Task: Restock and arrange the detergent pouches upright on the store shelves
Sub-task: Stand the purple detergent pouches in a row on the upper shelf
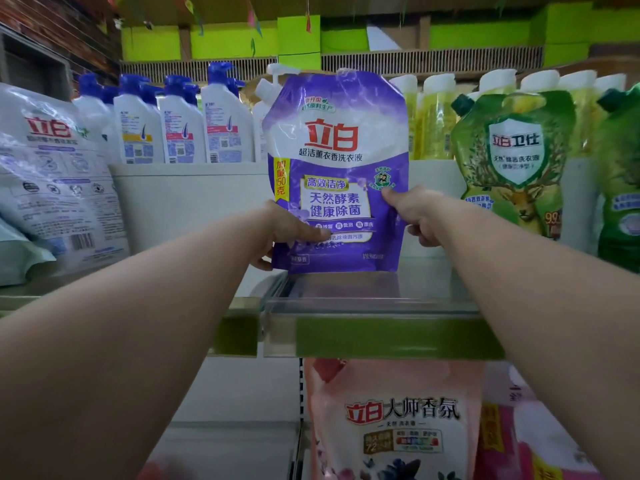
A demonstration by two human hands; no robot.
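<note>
The purple pouch (337,171) stands upright with its long axis vertical, its printed front facing the person and its white spout cap at the upper left corner. Its bottom edge meets the shelf (377,327), just behind the clear plastic lip along the front. The left hand (289,233) grips the lower left edge, thumb lying across the front and fingers curled behind. The right hand (414,214) pinches the right edge lower down, thumb on the front, fingers curled round the back.

To the right a green pouch (512,161) stands upright, near the purple one but apart. At the far left a white pouch (52,174) leans with its back label showing. Behind a low white divider stands a row of white bottles (166,123) with blue pump tops. Below the shelf is a pink pouch (394,420). Bright green panels run along the far wall.
</note>
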